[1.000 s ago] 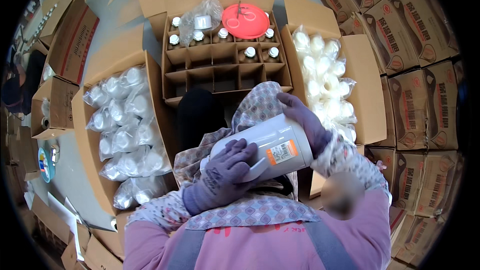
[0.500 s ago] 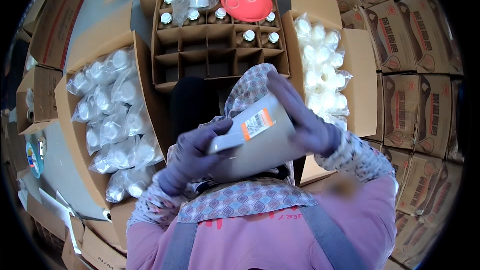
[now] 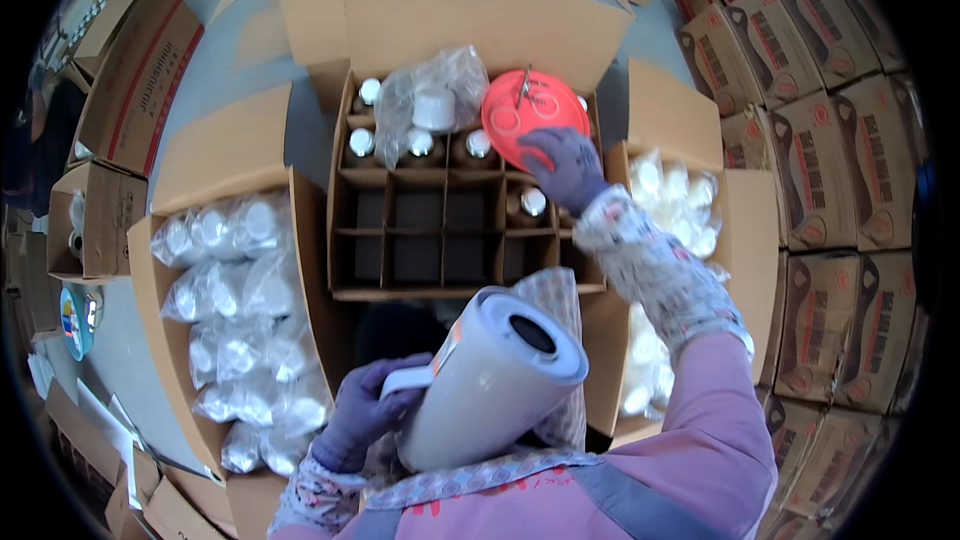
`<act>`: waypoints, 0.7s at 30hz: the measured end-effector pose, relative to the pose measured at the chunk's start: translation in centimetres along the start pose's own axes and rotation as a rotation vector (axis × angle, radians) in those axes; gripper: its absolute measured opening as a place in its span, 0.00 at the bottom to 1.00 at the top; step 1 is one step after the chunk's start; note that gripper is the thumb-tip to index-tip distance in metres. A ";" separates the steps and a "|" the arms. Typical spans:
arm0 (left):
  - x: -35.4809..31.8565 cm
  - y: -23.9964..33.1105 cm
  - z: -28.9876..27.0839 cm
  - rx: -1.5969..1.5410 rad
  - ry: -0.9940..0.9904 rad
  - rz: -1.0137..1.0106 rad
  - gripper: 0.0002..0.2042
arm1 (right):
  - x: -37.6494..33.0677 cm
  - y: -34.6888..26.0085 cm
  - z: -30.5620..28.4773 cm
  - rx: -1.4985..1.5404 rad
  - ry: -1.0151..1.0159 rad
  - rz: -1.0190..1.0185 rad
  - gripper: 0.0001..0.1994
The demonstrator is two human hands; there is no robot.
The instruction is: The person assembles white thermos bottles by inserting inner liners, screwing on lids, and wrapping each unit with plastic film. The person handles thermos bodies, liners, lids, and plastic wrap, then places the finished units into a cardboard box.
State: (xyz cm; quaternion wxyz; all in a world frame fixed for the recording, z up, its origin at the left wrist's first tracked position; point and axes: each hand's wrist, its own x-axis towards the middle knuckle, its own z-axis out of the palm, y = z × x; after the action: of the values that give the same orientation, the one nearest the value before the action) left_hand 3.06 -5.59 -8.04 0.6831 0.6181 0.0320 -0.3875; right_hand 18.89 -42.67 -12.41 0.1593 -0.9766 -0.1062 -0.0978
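My left hand (image 3: 362, 412) is closed around the handle of a glossy pale-grey thermos jug (image 3: 480, 395). The jug tilts across my lap, its round end with a dark centre facing up to the right; most of its orange-edged label is turned away. Beyond it my right hand (image 3: 570, 168) reaches over a divided carton (image 3: 470, 292), fingers apart at the near edge of a red round lid (image 3: 568, 112). On the lid lie scissors (image 3: 524, 88). Beside them sits a clear plastic bag (image 3: 395, 105) with a white cup-shaped piece (image 3: 434, 110). Silver-capped bottles (image 3: 478, 145) fill several back compartments.
An open carton (image 3: 312, 290) of bagged white pieces stands at left, another open carton (image 3: 752, 240) of white pieces at right. Stacked printed boxes (image 3: 820, 175) line the right side. Farther ahead, another carton (image 3: 440, 0) holds capped bottles. Clear wrap (image 3: 560, 305) lies behind the jug.
My right hand has left the jug and moved forward to the red lid. The jug has turned more upright, its round end now showing. The view has shifted, revealing another carton ahead.
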 end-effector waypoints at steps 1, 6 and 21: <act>0.6 0.6 -0.3 -0.051 -0.008 -0.045 0.19 | 2.3 5.7 2.7 -0.131 -0.052 0.046 0.14; 2.3 0.8 -0.5 -0.160 0.054 -0.123 0.22 | 11.9 13.2 10.0 -0.867 -0.610 -0.012 0.15; 0.4 -2.6 -2.5 -0.277 -0.107 0.048 0.25 | -4.2 0.9 -9.8 1.206 -0.435 0.403 0.08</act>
State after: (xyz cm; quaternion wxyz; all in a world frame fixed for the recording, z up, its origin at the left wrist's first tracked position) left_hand 2.94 -3.47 -10.91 0.7718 0.4969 0.0340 -0.3952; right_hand 13.52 -47.50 -4.55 0.6672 -0.7148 0.0124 0.2092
